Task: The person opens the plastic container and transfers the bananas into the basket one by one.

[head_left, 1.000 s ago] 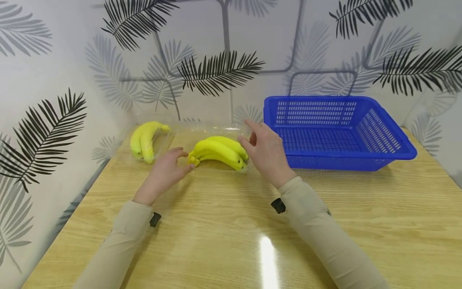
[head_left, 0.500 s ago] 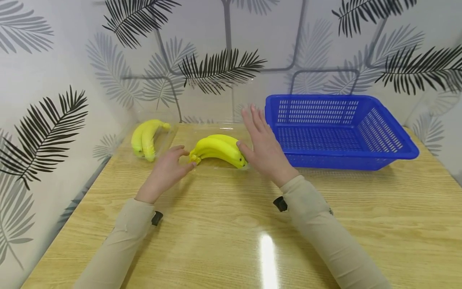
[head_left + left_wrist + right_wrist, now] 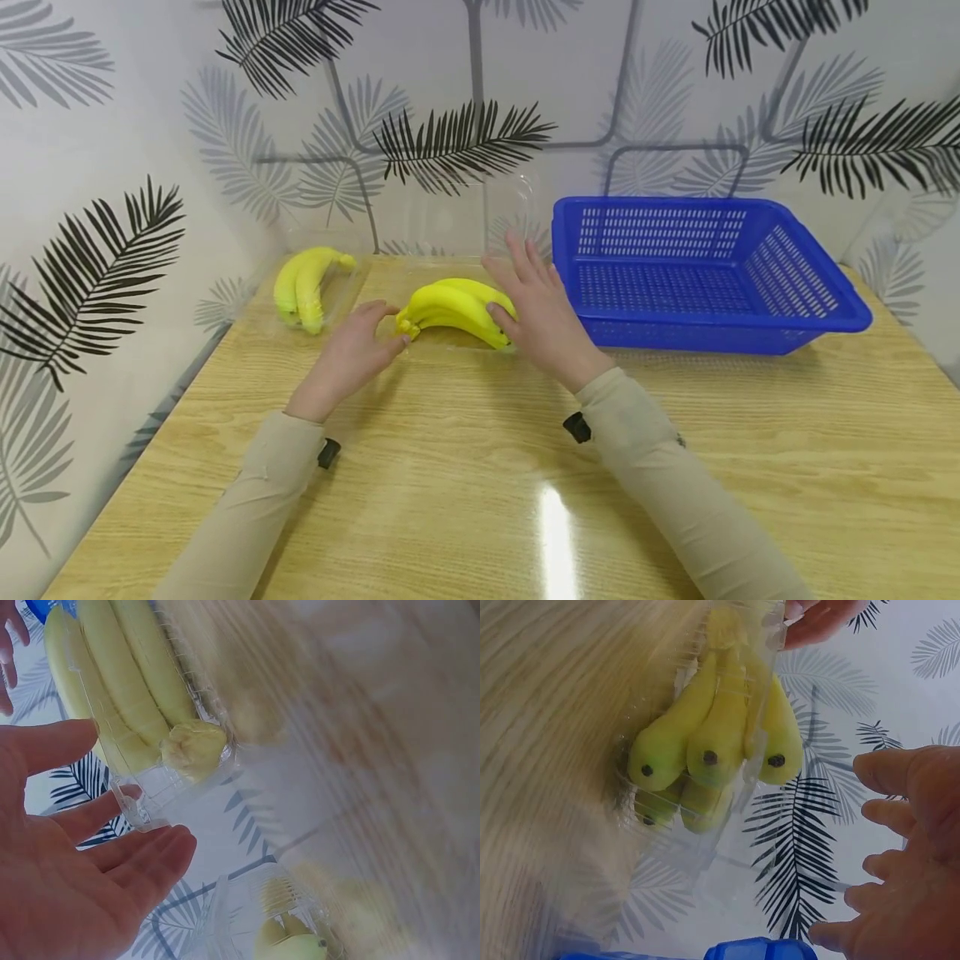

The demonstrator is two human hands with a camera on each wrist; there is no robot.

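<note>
A bunch of yellow bananas (image 3: 457, 308) lies in a clear plastic box (image 3: 154, 802) in the middle of the table. The box's transparent lid (image 3: 442, 204) stands raised behind it, faint against the wall. At the box's left end, my left hand (image 3: 348, 354) holds the corner between thumb and fingers, beside the banana stems. My right hand (image 3: 543, 321) is over the box's right end, fingers spread. The right wrist view shows the right fingers (image 3: 889, 817) apart from the bananas, with nothing in them.
A second clear box with bananas (image 3: 307, 287) stands at the back left. The blue slotted basket (image 3: 712, 333) is at the back right, close to my right hand. A leaf-patterned wall (image 3: 450, 75) borders the wooden table (image 3: 465, 475).
The lid has swung up and back. My right hand left the box's rim with fingers straightening, then came slightly left over the banana tips. My left hand has stayed at the corner.
</note>
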